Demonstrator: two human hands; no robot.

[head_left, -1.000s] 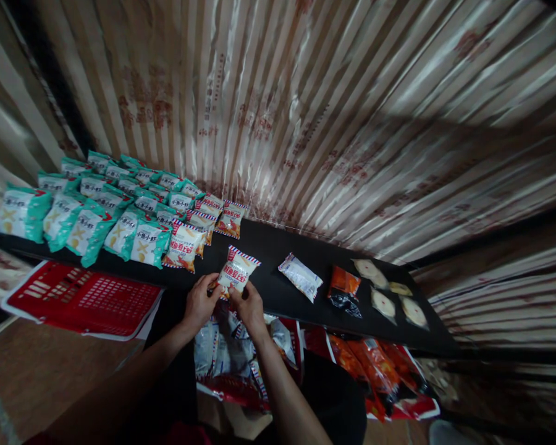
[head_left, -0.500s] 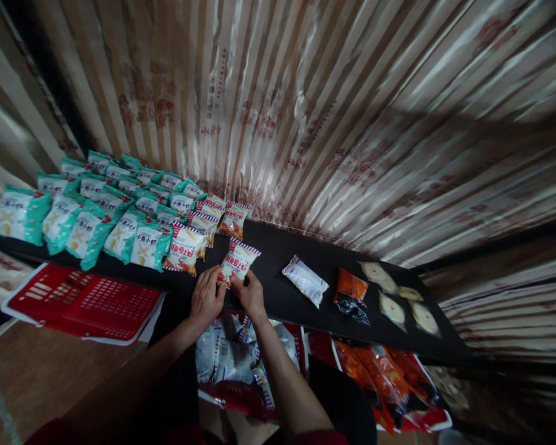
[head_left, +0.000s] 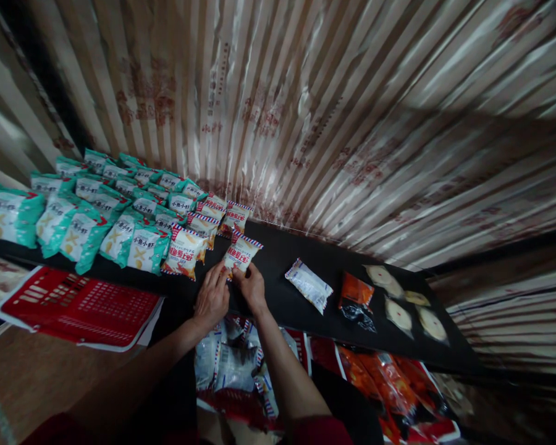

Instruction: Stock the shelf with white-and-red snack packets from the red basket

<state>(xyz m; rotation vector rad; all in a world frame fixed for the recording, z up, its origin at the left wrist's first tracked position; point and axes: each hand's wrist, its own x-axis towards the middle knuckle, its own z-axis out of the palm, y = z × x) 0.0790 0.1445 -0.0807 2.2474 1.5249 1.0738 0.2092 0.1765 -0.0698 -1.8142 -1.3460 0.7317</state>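
Between my two hands a small snack packet with red lettering and a striped edge stands tilted on the black shelf. My left hand has its fingers against the packet's lower left side. On the lower right, my right hand pinches the packet with thumb and fingers. Just left of it stands a matching snack packet, with a few more of the kind behind, one being the packet at the back.
Rows of teal-and-white snack bags fill the shelf's left end. To the right lie a white packet, an orange-and-black packet and several pale flat packs. Below are a red basket, silvery packets and orange packets. Pleated sheeting hangs behind.
The held packet has shifted slightly up, and both hands stay at it. My left fingers have moved a little at its lower edge. The camera view has shifted slightly.
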